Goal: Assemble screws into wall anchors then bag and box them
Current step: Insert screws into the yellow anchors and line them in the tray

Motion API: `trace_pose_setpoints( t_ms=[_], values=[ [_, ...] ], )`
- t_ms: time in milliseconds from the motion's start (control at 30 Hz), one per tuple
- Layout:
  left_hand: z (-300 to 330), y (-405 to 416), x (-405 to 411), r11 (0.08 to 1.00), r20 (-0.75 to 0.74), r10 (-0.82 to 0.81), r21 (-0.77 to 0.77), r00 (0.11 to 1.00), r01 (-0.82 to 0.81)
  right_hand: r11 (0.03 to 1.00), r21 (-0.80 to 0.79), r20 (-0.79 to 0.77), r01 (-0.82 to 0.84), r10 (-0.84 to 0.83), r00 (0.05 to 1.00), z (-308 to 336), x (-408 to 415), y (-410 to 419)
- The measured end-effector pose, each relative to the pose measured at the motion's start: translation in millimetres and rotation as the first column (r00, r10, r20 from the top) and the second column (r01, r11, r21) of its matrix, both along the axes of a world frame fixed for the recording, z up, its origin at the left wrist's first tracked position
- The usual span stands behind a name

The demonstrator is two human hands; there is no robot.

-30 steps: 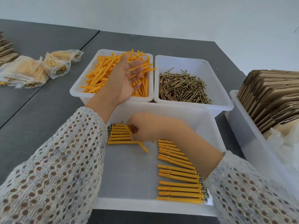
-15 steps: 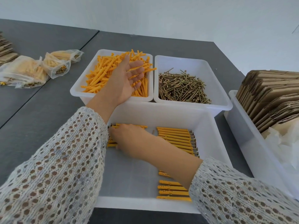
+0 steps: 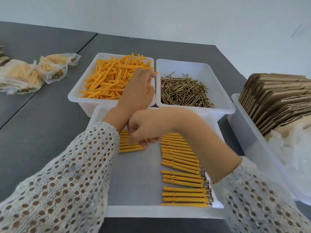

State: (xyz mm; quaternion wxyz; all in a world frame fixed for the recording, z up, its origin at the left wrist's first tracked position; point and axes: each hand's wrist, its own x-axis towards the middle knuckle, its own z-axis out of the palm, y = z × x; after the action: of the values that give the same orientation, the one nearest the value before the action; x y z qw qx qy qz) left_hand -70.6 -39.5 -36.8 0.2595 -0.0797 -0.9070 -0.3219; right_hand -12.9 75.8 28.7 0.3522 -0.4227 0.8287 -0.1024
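Right hand [image 3: 148, 130] curled over the short row of assembled anchors [image 3: 129, 147] by the front bin's [image 3: 151, 211] left wall, fingertips pinching one. Beyond, left hand [image 3: 136, 93] loosely curled in the far-left bin's [image 3: 74, 98] near right corner, gripping a loose anchor [image 3: 147, 89]. Light, stiff, smooth plastic, likely to roll; best taken mid-shaft.

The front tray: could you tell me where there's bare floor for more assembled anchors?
Bare floor in the front tray lies between the short left row and long right row, plus below the left row. The right side is crowded.
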Motion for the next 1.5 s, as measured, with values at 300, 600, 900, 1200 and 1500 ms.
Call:
trace_pose_setpoints(
  t_ms=[300,600,900,1200,1500],
  values=[
    [-7.0,-5.0,10.4,0.887,0.077,0.381,-0.312,0.921,-0.341,0.421,-0.680,-0.297,0.600,-0.906,0.300,-33.2,-81.4,50.5],
    [-5.9,-9.1,4.1,0.842,0.332,0.415,-0.493,0.847,-0.219,0.641,-0.145,-0.390,0.754,-0.737,0.551,-54.2,-105.1,49.4],
    [-3.0,-8.8,6.1,0.911,0.321,0.344,-0.340,0.882,-0.231,0.734,-0.067,-0.332,0.676,-0.655,0.679,-55.7,-116.5,48.6],
    [-2.1,-3.6,10.7,0.952,0.127,0.278,-0.167,0.952,-0.256,0.722,-0.185,-0.356,0.667,-0.681,0.639,-59.8,-117.4,53.1],
    [-0.7,3.6,14.6,0.983,-0.143,0.104,-0.136,0.984,-0.123,0.601,-0.602,-0.433,0.526,-0.799,0.417,-62.0,-103.7,51.4]
  ],
)
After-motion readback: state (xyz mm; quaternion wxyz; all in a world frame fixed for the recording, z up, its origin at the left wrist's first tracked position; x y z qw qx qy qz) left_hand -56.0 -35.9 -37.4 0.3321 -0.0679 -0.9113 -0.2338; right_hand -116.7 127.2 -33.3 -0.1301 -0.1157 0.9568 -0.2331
